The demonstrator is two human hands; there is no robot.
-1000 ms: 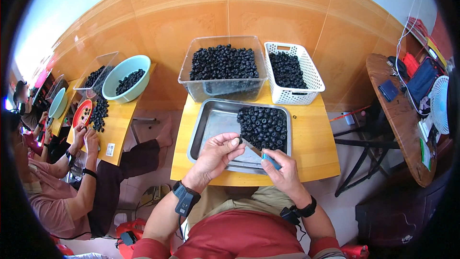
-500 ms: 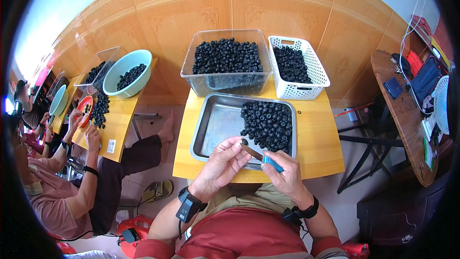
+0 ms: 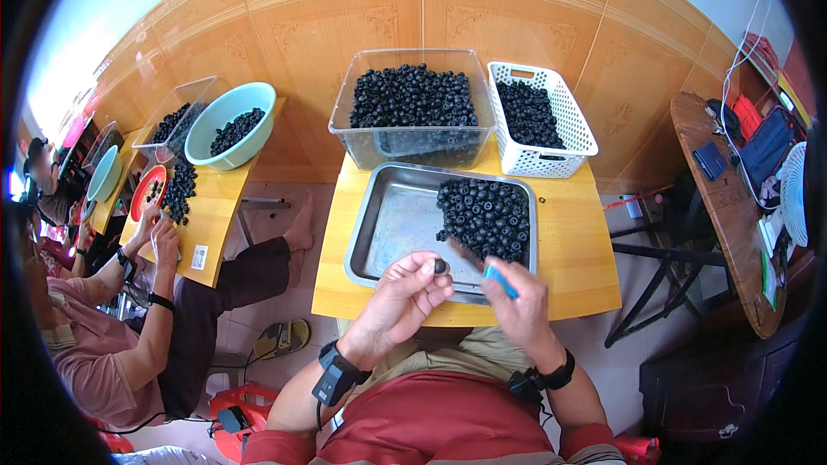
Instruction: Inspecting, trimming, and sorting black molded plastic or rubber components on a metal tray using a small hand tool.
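Between the thumb and fingers of my left hand (image 3: 394,297) is a small round black piece (image 3: 440,266). My right hand (image 3: 524,300) is closed around the teal handle of a knife (image 3: 502,282). The knife's blade, smeared by motion, points up and left, apart from the black piece. Both hands are over the near edge of a shallow metal tray (image 3: 398,217). A heap of similar black pieces (image 3: 487,211), several showing a round hole, fills the tray's right part. The left part of the tray shows bare metal.
Behind the tray stand a clear plastic bin (image 3: 412,151) and a white perforated basket (image 3: 538,164), both holding black pieces. To the left, another person (image 3: 112,327) works at a table with a mint-green basin (image 3: 258,142) and a red bowl (image 3: 138,202). A brown table (image 3: 711,198) stands right.
My right hand has moved slightly right and the knife has come away from the black piece, its blade now tilted up. My left hand still pinches the piece, slightly lower.
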